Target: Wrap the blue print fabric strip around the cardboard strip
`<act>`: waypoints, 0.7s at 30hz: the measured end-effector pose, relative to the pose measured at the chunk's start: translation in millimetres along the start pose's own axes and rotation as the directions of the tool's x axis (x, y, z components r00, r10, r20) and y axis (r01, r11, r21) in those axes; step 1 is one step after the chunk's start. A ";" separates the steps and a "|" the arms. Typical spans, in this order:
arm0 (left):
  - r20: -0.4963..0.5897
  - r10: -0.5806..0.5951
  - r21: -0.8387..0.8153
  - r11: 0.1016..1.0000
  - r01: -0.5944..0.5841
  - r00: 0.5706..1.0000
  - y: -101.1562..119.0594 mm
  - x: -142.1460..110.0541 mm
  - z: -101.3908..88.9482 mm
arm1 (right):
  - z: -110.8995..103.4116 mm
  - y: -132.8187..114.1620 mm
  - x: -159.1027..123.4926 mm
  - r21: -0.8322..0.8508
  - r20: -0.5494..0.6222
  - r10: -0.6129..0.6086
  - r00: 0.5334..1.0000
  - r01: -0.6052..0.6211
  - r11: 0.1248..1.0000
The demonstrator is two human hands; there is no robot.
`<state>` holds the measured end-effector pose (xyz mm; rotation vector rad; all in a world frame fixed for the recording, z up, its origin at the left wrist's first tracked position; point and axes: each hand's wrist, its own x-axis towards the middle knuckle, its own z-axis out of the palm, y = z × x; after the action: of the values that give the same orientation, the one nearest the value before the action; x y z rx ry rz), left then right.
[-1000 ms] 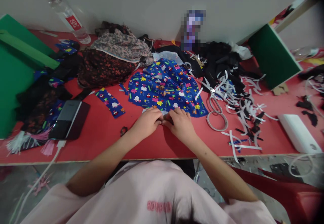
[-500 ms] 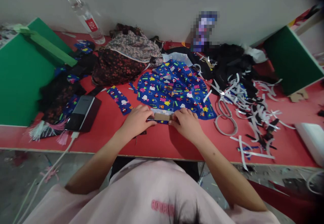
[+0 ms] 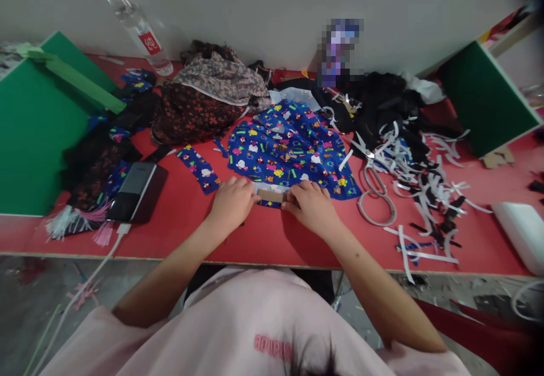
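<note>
A blue cartoon-print fabric lies spread on the red table in front of me. At its near edge sits a small brown strip, like cardboard, with a narrow blue printed band below it and a pale underside above. My left hand is closed at the left end of the strip, its fingertips pressing the fabric edge. Pinching the opposite end, my right hand has thumb and fingers together on the fabric and strip. Scissors, slightly spread, rest to the right of the fabric.
White and black scraps litter the right side. A power bank with a cable lies left, beside a blue printed strip. Behind are floral fabric, a water bottle and black cloth. Green panels flank the table.
My left thumb has drawn up closer to the left end of the brown strip. The right hand keeps its hold, and the whole view has shifted slightly.
</note>
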<state>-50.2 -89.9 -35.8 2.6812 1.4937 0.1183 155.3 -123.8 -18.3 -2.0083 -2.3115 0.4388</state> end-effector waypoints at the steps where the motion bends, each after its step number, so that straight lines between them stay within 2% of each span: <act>1: -0.009 -0.015 0.021 1.000 0.016 1.000 1.2 -0.3 -3.0 | 0.0 0.1 0.2 0.002 -0.001 -0.002 1.000 0.002 1.000; 5: -0.116 -0.084 0.061 0.994 0.092 0.990 15.8 -1.5 -24.7 | -1.1 1.0 1.1 -0.009 0.012 -0.006 1.000 0.006 1.000; 6: -0.141 -0.062 0.039 0.997 0.068 0.988 22.3 -2.8 -29.0 | -1.6 1.2 1.2 -0.010 0.020 -0.003 1.000 0.003 1.000; 8: -0.081 0.103 -0.044 0.993 -0.107 0.991 37.4 -7.5 -31.1 | -2.1 1.1 1.2 -0.011 0.026 -0.004 1.000 0.005 1.000; 9: -0.027 0.210 -0.086 0.974 -0.211 0.977 44.9 -10.7 -28.4 | -2.0 0.7 1.1 -0.012 0.026 -0.005 1.000 0.006 1.000; 11: 0.019 0.264 -0.101 0.960 -0.261 0.964 57.6 -17.7 -16.9 | -0.9 -0.7 1.2 -0.017 0.017 -0.008 1.000 0.008 1.000; 16: 0.020 0.200 -0.036 0.979 -0.200 0.979 67.4 -29.3 12.5 | 1.1 5.5 3.2 0.010 -0.028 -0.038 0.999 0.038 0.999; 19: 0.002 0.192 -0.010 0.981 -0.191 0.981 66.7 -30.3 15.2 | -5.2 24.9 -1.8 0.158 -0.046 -0.157 0.987 0.162 0.974; 21: 0.004 0.194 0.006 0.981 -0.194 0.981 66.7 -29.6 13.9 | -10.5 40.1 -11.5 0.242 -0.121 -0.179 0.976 0.203 0.949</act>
<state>-7.9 -150.4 -44.0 2.8247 1.2293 0.1191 198.0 -128.4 -16.3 -1.6353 -2.2325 0.5755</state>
